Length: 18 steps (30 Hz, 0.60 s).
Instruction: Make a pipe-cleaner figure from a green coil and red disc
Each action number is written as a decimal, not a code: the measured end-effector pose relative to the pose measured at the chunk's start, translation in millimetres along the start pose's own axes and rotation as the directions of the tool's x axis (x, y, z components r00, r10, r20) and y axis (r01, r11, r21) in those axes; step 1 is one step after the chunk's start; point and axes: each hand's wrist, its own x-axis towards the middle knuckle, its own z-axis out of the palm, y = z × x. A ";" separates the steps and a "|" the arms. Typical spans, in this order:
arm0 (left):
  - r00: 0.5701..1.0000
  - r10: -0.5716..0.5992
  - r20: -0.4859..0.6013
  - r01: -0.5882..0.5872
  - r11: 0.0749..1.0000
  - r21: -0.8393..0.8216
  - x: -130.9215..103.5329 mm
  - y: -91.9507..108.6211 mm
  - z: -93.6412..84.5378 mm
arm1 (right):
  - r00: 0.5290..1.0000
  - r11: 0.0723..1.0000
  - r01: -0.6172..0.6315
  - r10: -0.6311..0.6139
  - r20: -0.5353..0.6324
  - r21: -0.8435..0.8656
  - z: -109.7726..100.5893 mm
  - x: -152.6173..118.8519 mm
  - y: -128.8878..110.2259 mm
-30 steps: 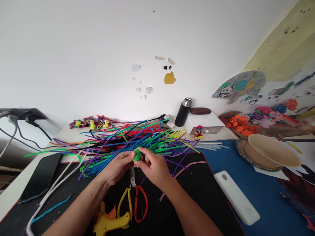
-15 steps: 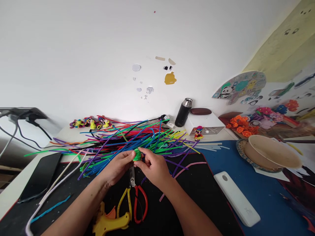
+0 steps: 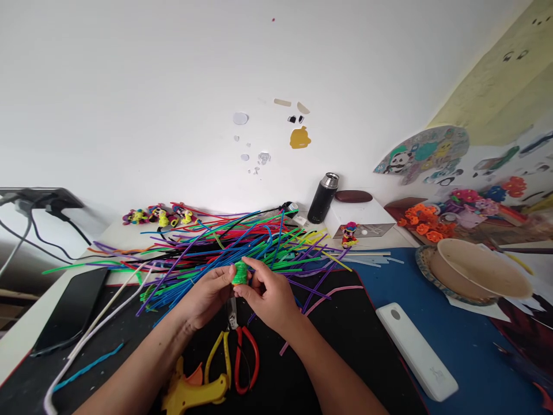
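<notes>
Between both hands, above the black mat (image 3: 345,346), is a small green coil of wound pipe cleaner (image 3: 240,274) with a bit of orange at its lower edge. My left hand (image 3: 211,294) pinches its left side with thumb and fingers. On the other side, my right hand (image 3: 270,291) grips it, index finger over the top and thumb low at the front. Directly below lie pliers (image 3: 234,323) with one yellow and one red handle, their tip partly hidden by the hands. A yellow glue gun (image 3: 196,392) rests by my left forearm.
A heap of colourful pipe cleaners (image 3: 242,236) spreads behind the hands. At left lie a phone (image 3: 71,311) and a blue twisted stem (image 3: 88,366). A black thermos (image 3: 323,199), a small figure (image 3: 349,234), a white power bank (image 3: 417,351) and a beige bowl (image 3: 479,271) stand rightward.
The green coil has turned slightly in my fingers, so more of its front shows. Both hands keep their hold in nearly the same place. The view has shifted a little.
</notes>
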 end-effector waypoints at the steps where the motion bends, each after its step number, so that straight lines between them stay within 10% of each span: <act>1: 1.000 -0.003 0.000 0.003 1.000 0.007 -0.1 -0.2 -0.1 | 1.000 1.000 -0.003 0.003 -0.004 0.008 0.3 0.3 0.6; 18: 0.999 0.030 -0.017 -0.031 0.997 -0.068 1.8 1.0 -0.9 | 0.999 0.999 -0.005 0.007 0.037 -0.047 1.3 -0.5 -0.1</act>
